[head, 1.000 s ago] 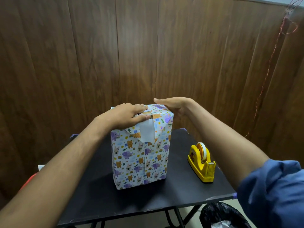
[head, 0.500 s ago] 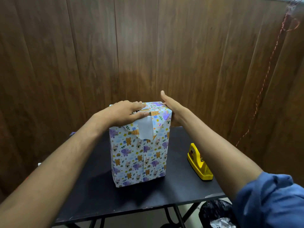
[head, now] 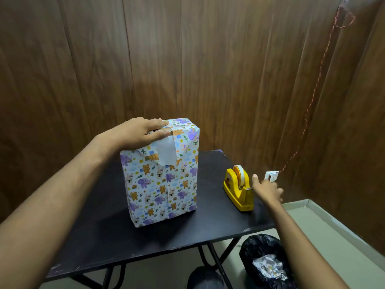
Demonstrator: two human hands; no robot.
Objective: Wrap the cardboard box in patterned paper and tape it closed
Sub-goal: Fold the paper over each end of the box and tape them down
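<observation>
Hands are working apart from each other right now, each on its own job. Head view, the only one we have: the left hand is lying across the top of the wrapped box at frame centre, fingers fairly straight and pressing down, thumb along the front top edge. That looks like a hold-down, pinning the folded top flaps so they are not springing open while nothing is sticking them yet. A white folded flap, the plain reverse of the paper, is hanging down the front face just below the thumb, and it looks loose.

Over at the right of the frame, the right hand is reaching in beside the yellow tape dispenser, thumb up, fingers partly curled at the cutter end. Whether it is already pinching the tape end, I cannot tell; the fingertips are turned away from the camera.

Box placement makes sense too: it is standing upright on its short end in the middle of the black desk, patterned paper covering every face we can see, with a seam running down the front. Standing it up is putting the open end on top, where one palm can be clamping it. Dispenser is sitting near the desk's right edge, close to the free hand.

Lower right, a black bin bag is sitting on the floor with crumpled paper inside.

My read: the top end is waiting on a strip of tape.
</observation>
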